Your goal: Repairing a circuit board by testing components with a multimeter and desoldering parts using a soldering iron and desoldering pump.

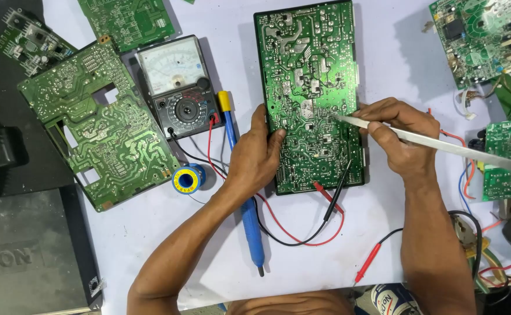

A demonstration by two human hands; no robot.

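can (392, 300) cut by bottom edge (label partly hidden), blade's (442, 146) far end offscreen

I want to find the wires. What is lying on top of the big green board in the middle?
On the big green circuit board lie a red probe and a black probe. The right hand touches a flat metal blade to it. The left hand covers its edge.
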